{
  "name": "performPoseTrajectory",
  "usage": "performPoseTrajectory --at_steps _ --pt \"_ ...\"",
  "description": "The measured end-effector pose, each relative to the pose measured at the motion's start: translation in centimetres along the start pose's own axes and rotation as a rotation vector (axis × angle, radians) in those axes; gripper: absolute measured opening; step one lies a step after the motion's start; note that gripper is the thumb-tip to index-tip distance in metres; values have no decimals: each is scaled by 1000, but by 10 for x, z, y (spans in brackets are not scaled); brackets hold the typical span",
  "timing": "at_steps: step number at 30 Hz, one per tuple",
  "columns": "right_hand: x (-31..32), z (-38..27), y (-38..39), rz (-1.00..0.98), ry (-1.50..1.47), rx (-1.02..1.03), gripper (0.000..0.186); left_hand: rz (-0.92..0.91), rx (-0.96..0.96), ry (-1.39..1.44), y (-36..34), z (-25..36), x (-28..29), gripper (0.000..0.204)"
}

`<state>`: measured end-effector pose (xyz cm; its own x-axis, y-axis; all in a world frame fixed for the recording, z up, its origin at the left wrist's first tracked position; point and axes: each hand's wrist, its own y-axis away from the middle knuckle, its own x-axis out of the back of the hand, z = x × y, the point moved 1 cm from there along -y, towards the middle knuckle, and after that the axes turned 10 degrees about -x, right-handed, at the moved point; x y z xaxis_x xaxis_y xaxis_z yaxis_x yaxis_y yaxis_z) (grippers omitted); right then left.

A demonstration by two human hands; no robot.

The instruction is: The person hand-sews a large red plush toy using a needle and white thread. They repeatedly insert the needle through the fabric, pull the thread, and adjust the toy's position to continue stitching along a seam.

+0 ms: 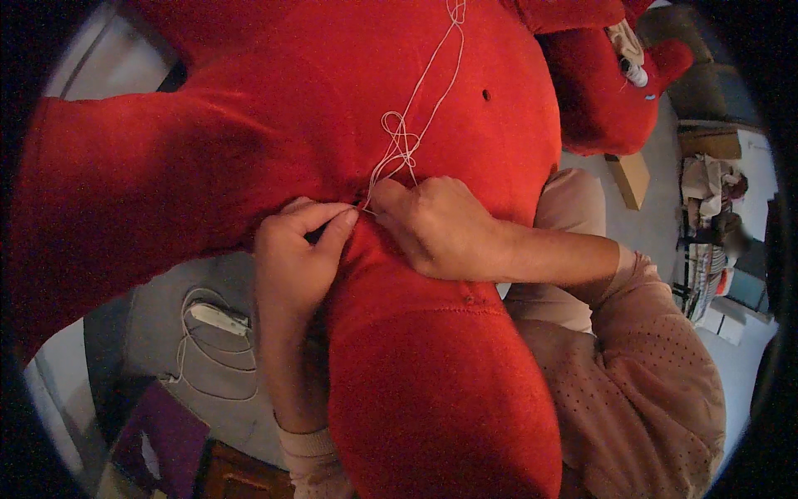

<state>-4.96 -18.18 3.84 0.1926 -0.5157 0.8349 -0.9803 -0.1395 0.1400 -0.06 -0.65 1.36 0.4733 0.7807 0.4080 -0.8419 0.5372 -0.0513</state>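
Observation:
A large stuffed figure of red plush cloth (449, 382) fills the middle, with thick rounded limbs. My left hand (299, 249) pinches the red fabric at a seam between thumb and forefinger. Close against its fingertips, my right hand (445, 224) is closed, its fingers curled around white thread (401, 148). The thread lies in loose loops above both hands and runs up the figure toward the far edge. A short thin strand spans the gap between my fingertips; needle or thread, I cannot tell. My right fingertips are partly hidden.
On the floor at left lies a pale box-shaped thing (218, 318) with a coiled cord. A purple sheet (162, 441) is below it. At upper right, a white thread spool (635, 73) rests against another red stuffed part. A cardboard box (629, 179) and a person (731, 233) are farther right.

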Motion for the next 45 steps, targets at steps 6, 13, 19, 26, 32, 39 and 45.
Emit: performPoseTrajectory --at_steps 6,13,19,26,32,39,45 --pt "-2 -1 0 -2 -28 -2 13 28 410 471 7 -6 -7 19" --pt "-2 -7 -6 -15 -22 -23 17 162 518 684 9 -7 -10 17" --pt "6 3 11 66 -45 -24 17 429 306 372 4 10 -10 17" --pt "13 -2 17 45 -36 -113 16 423 360 799 2 12 -12 15" --pt "16 -2 13 -53 103 -132 27 176 228 368 11 -1 -12 10" --pt "14 4 22 -13 77 -111 25 118 -56 -179 13 -3 -9 11" --pt "12 5 22 2 51 -106 26 122 11 -205 14 0 -16 9"
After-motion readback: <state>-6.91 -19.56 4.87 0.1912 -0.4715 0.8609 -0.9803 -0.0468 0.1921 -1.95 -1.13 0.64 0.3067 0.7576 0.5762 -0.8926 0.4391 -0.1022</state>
